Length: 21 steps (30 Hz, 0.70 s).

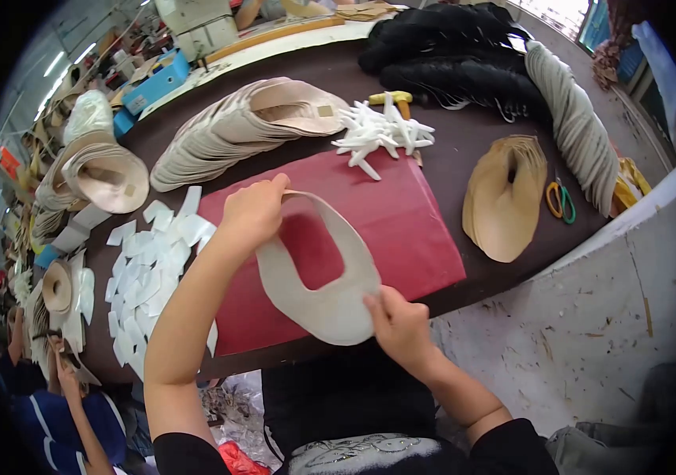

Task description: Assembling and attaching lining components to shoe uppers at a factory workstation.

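Left of two head-worn fisheye cameras, looking forward and steeply down from above the person's torso (346, 408), close over the near edge of the bench (448, 170), far edge bowing across the top, straight lines curving toward dark rim

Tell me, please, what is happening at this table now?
The left hand holds a pale piece with a large opening by its upper end, the right hand by its lower right edge, over a red board. White patches lie piled at left, stacked beige pieces behind, scissors at right.
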{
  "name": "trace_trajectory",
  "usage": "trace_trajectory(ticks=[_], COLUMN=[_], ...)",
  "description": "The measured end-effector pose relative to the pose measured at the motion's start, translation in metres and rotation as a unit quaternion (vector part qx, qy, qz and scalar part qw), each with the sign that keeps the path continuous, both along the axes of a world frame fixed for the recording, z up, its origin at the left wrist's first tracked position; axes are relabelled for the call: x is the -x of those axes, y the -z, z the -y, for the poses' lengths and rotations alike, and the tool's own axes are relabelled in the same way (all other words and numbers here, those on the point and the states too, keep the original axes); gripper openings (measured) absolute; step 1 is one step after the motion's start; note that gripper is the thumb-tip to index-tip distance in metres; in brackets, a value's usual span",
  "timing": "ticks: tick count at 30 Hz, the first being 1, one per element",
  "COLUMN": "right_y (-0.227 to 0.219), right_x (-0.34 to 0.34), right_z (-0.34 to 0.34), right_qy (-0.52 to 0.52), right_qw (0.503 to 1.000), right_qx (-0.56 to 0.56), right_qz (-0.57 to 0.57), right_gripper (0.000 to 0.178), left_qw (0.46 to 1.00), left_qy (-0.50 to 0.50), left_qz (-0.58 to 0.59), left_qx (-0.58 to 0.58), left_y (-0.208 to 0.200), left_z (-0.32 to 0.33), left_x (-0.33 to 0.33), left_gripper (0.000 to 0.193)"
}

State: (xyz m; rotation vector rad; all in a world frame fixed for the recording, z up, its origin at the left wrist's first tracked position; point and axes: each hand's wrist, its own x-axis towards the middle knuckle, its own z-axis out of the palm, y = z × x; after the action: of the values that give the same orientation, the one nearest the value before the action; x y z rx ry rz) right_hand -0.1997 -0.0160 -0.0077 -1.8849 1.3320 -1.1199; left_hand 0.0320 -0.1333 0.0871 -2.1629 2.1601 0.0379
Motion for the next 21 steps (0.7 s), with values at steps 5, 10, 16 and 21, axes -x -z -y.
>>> trace_trajectory(ticks=[5,10,16,21], right_y=[-0.015,-0.02,-0.023,-0.053], right_x=[0.037,0.152,0.184,0.171], right_z=[0.012,0.047,0.056,0.094], right_qy=[0.08,0.207,0.168,0.335], right_qw=[0.991,0.918,0.939,0.88], right_qx=[0.09,0.181,0.132,0.181], right_qz=[-0.065,-0.285,-0.269,-0.284], right_gripper=[0.019,0.026,0.024,0.044], left_qw=[0.949,0.93,0.934,0.933], left_qy=[0.127,0.291,0.239,0.212], left_qz=[0.075,-0.176,-0.24,-0.275], left_qx=[0.28,0.142,0.111,0.093], left_y=[0.041,0.056,0.07,0.068], left_z=[-0.015,-0.132,-0.144,-0.132], left_x=[0.035,0.05,0.059,0.068], left_gripper=[0.06,0.042,0.037,0.035])
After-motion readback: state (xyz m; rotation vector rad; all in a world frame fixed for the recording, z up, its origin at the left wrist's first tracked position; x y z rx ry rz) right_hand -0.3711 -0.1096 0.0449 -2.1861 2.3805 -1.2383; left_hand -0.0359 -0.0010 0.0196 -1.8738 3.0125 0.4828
